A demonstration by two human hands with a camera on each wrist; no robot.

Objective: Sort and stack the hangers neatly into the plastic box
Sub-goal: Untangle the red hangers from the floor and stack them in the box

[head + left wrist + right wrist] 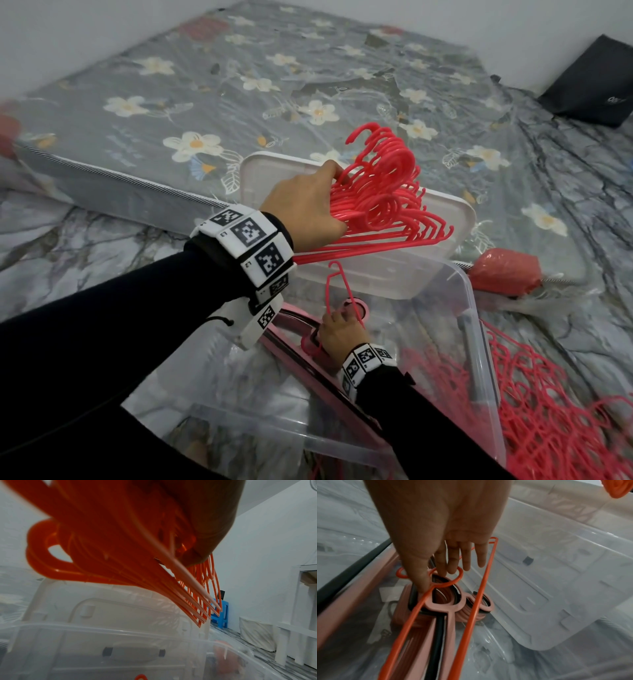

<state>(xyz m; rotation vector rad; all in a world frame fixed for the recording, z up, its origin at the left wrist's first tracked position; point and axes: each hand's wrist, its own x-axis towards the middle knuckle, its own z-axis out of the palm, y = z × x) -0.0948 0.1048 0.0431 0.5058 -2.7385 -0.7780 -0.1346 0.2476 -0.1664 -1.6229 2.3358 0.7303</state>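
Note:
My left hand [308, 202] grips a thick bundle of thin red hangers [376, 198] and holds it in the air above the far end of the clear plastic box [481, 346]. In the left wrist view the bundle [120, 550] fans out under my palm [214, 524]. Lower down, my right hand [339, 330] is inside the box. There it pinches a single thin red hanger [476, 601] at its loop, over a stack of thick pink hangers [443, 606] with black strips that lies in the box.
The box's white lid [445, 216] leans against the far end of the box. A loose pile of red hangers [548, 411] lies on the floor to the right. Behind are a floral mattress [205, 102], a red wrapped bundle [503, 274] and a dark bag [596, 85].

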